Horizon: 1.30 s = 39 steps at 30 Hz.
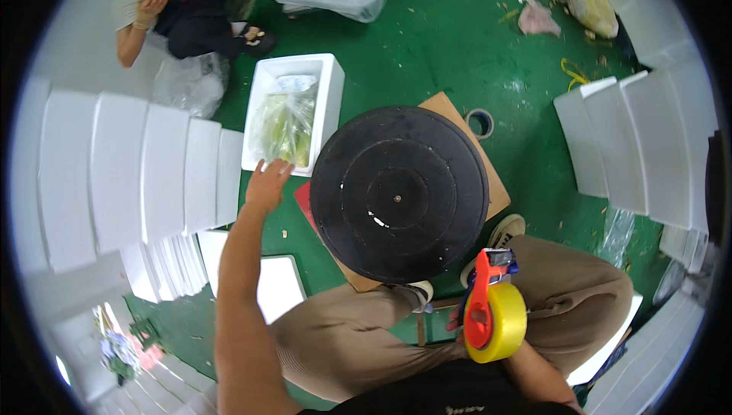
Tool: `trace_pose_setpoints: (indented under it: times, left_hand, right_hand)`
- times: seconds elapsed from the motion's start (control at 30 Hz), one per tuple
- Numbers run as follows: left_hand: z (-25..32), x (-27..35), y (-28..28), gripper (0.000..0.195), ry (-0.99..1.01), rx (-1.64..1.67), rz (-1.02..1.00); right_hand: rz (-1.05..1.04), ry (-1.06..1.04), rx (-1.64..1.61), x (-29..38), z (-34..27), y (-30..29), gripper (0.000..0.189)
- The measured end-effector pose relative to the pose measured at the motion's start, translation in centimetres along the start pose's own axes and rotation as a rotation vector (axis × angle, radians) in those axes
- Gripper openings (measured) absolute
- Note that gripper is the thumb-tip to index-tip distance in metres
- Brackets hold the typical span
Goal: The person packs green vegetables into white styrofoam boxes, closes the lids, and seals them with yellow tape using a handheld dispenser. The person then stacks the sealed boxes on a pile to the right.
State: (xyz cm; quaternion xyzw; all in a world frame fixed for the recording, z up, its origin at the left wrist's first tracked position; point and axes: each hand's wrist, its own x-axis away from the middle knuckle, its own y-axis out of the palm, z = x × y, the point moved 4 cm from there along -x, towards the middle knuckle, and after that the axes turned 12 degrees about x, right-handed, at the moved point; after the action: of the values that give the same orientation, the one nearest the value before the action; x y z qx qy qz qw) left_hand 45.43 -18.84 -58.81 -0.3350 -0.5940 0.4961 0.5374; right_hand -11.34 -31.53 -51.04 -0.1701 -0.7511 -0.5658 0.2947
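Note:
My left hand (267, 186) reaches to the near end of an open white foam box (338, 89), its fingers apart at the rim. Inside the box lies a clear plastic bag of green vegetables (286, 126). Low in the picture, my right hand (456, 323) holds a red tape dispenser (482, 300) with a roll of yellow tape (509, 323); the dispenser hides most of the hand. A round black turntable (400, 195) lies before my knees, on a cardboard piece (494, 186), with the foam box beside it.
White foam boxes stand stacked at the left (117, 174) and right (657, 140). A foam lid (280, 286) lies near my left knee. A grey tape roll (479, 124) is on the green floor. A person (194, 20) sits at the upper left, holding a wrapped vegetable. Scraps lie at the upper right.

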Motion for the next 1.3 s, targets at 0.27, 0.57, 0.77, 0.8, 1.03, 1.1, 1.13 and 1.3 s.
trace_pose_setpoints:
  times: [0.27, 0.57, 0.77, 0.8, 1.03, 1.1, 1.13, 1.3]
  left_hand:
    - [-4.7, -3.3, 4.2, 0.041, -0.145, 0.014, 0.045]
    - [2.3, -1.0, -20.5, 0.047, -0.077, 0.008, -0.041]
    - [13.7, 7.3, -25.5, 0.047, -0.1, 0.09, 0.102]
    - [16.2, 8.5, -25.1, 0.046, -0.075, 0.132, 0.166]
    - [32.3, 9.4, -15.8, 0.032, -0.002, 0.243, 0.34]
    - [35.0, 8.6, -12.8, 0.031, 0.052, 0.202, 0.301]
    - [35.8, 8.8, -11.3, 0.032, 0.04, 0.229, 0.284]
    - [35.9, 12.3, -12.0, 0.058, 0.055, 0.322, 0.599]
  right_hand:
    - [0.283, -0.007, 0.1, -1.2, -1.9, 0.7, 0.064]
    - [0.159, -0.211, 0.103, -1.2, -1.7, 3.0, 0.053]
    - [0.155, -0.265, 0.128, 0.2, -2.1, 4.3, 0.034]
    - [0.074, -0.294, 0.064, -0.1, -1.8, 3.7, 0.03]
    - [0.016, -0.42, 0.196, 0.8, -1.3, 2.5, 0.033]
    - [-0.023, -0.426, 0.188, 0.8, -1.3, 2.6, 0.035]
    - [-0.046, -0.415, 0.168, 0.8, -1.0, 2.6, 0.037]
    - [-0.192, -0.433, 0.155, 0.0, 0.7, 0.3, 0.042]
